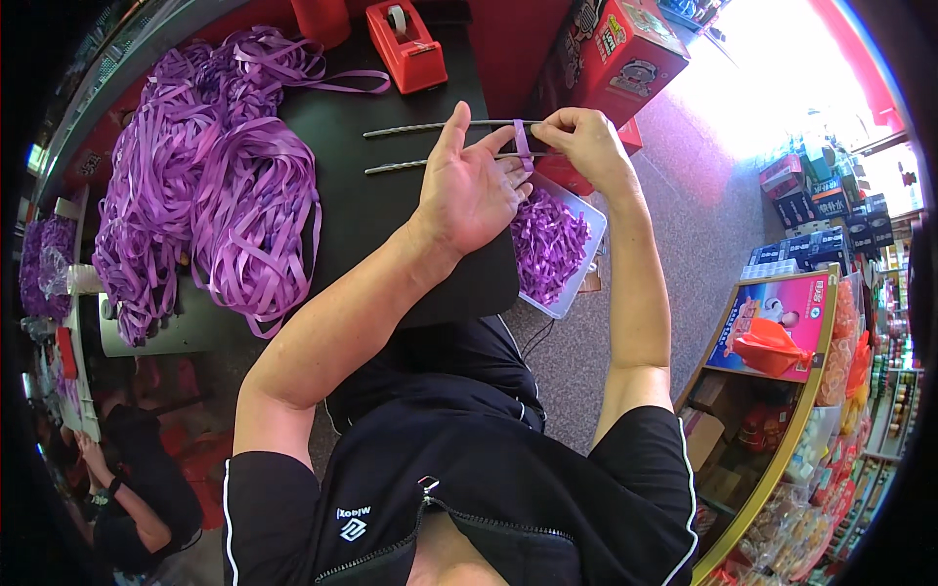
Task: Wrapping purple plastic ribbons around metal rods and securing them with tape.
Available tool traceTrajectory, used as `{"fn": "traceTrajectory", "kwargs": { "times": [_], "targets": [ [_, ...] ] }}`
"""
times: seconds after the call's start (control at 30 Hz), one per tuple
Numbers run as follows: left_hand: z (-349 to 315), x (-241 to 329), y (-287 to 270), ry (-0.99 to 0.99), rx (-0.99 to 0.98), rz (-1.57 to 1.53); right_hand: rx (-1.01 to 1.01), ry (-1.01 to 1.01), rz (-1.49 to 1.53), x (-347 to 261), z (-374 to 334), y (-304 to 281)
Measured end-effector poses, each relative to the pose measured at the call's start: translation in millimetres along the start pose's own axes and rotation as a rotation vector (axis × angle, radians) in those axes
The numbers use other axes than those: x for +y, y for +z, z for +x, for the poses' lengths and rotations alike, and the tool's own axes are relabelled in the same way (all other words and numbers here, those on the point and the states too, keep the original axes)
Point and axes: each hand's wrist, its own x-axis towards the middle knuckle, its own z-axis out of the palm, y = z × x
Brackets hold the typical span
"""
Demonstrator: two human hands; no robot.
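My left hand (467, 195) is palm up with the thumb stretched out and the fingers spread, the fingertips close to a short purple ribbon (522, 142). That ribbon runs across two thin metal rods (401, 130) with twisted ends, which lie roughly parallel above the black tabletop (391, 264). Just right of the ribbon, my right hand (589, 146) pinches thumb and finger together at the upper rod; what sits between them is too small to make out. Below the hands, a clear plastic bin (593, 256) holds many short purple ribbon pieces (552, 244).
A big heap of long purple ribbon (210, 176) covers the table's left side. A red tape dispenser (408, 49) stands at the back, near a red box (625, 54). Shelves with goods (772, 391) stand at right. Another person (147, 498) sits at lower left.
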Motion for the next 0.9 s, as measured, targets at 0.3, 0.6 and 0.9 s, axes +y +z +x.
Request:
{"fn": "traceTrajectory", "kwargs": {
  "times": [0.3,0.6,0.9],
  "targets": [
    [0.1,1.5,-4.6,-0.003,-0.006,-0.04,0.007,-0.092,-0.004,-24.9,6.5,-2.3],
    [-1.6,-0.7,-1.0,-0.009,0.033,0.034,0.069,0.028,-0.192,5.6,-3.9,-1.6],
    [-1.0,-0.5,-0.3,0.026,0.095,-0.094,-0.233,0.119,-0.376,-3.0,25.8,-0.6]
  ]
}}
